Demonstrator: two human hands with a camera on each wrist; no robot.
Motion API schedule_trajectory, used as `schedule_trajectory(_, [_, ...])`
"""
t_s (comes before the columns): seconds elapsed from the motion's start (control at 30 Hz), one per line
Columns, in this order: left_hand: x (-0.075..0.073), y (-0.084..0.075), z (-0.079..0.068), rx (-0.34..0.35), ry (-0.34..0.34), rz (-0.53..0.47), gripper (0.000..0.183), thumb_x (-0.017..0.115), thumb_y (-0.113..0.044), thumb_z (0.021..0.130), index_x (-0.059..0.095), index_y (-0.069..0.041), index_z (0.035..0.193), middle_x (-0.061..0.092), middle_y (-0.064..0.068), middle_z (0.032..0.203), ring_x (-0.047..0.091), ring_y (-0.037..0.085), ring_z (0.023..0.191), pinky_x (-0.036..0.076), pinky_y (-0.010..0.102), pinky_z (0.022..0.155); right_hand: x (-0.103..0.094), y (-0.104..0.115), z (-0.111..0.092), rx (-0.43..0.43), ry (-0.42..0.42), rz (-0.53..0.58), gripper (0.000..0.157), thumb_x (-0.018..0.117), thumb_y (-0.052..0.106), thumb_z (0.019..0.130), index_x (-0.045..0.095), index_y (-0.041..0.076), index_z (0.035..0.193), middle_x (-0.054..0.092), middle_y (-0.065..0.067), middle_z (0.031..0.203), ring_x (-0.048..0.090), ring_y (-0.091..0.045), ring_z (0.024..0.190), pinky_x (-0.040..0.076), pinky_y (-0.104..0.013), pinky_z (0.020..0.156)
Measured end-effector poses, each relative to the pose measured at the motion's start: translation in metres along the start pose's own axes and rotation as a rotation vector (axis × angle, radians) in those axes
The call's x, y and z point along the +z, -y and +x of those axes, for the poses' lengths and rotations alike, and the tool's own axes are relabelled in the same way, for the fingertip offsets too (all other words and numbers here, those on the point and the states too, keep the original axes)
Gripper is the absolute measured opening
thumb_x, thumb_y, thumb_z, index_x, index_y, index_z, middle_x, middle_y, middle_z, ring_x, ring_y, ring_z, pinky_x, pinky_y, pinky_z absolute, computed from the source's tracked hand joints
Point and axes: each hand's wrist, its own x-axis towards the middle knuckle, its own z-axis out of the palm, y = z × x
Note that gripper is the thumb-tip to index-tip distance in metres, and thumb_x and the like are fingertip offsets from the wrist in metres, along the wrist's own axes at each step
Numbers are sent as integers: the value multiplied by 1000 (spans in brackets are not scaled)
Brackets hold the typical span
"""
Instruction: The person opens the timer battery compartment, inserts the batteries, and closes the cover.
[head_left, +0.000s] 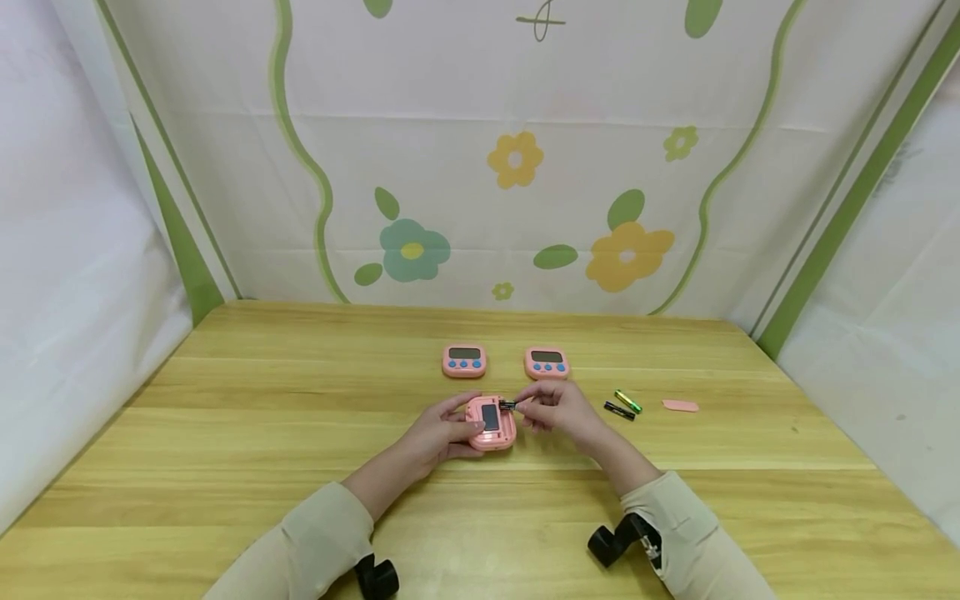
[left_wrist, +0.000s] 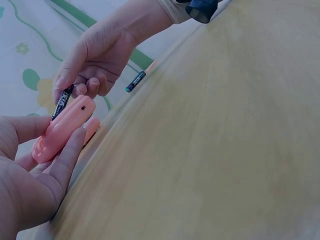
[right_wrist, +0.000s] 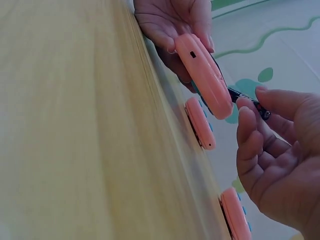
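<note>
My left hand (head_left: 438,435) holds a pink digital timer (head_left: 504,435) by its side, thumb over the back and fingers beneath. The timer's back faces up, its battery compartment uncovered. From the right, my right hand (head_left: 561,410) pinches a small black battery (left_wrist: 61,103) between thumb and index finger. One end of the battery meets the edge of the compartment, and it stands slanted out of the timer in both wrist views. Both hands are raised over the table, close together.
Behind the hands lie two more pink timers (head_left: 464,361), (head_left: 547,364) with screens and blue buttons up. Right of the right hand rest a green battery (head_left: 628,401) and a black battery (head_left: 618,411). A pink battery cover (head_left: 680,406) lies farther right on the wooden table (head_left: 300,367).
</note>
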Motion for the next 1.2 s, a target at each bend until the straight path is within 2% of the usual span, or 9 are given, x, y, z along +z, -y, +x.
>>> schedule_trajectory(0.27, [1,-1,-1,10,7,1,56,54,1,82,30,-4,133,50,22,109,58,23,77,50,38,70,-1,-2,-1,-40,93,49,26,59,2,80,56,-12,102,57,-11,69,54,-15,59,48,-28,52])
schedule_trajectory(0.43, [0,0,-1,14,3,-11,56,54,1,82,30,-3,133,49,23,111,58,24,78,49,39,70,-1,-3,-1,-53,151,71,28,60,1,79,55,-13,103,58,-13,74,54,-17,59,47,-28,52])
schedule_trajectory(0.57, [0,0,-1,15,-12,-9,57,55,1,81,30,-3,133,51,22,106,58,24,79,50,38,70,-1,-3,-2,-39,194,108,30,60,0,79,53,-14,104,58,-15,78,55,-18,61,48,-28,53])
schedule_trajectory(0.8, [1,0,-1,7,-28,-10,56,54,2,81,31,-3,132,50,22,106,58,25,79,50,38,70,-1,-3,-3,-15,248,161,32,59,0,79,50,-16,106,58,-12,75,56,-16,63,49,-27,55])
schedule_trajectory(0.97, [2,-2,-1,4,-28,-8,56,54,1,82,30,-4,133,48,22,110,58,24,80,50,37,70,1,-1,-5,-1,247,145,34,60,2,79,51,-15,107,58,-12,73,55,-16,62,49,-28,55])
schedule_trajectory(1.2, [1,-2,-1,-3,-21,-12,58,55,1,82,30,-4,133,46,22,113,58,23,78,50,37,70,8,-2,-4,1,174,49,31,64,6,77,57,-10,103,56,-9,67,52,-14,57,46,-26,50])
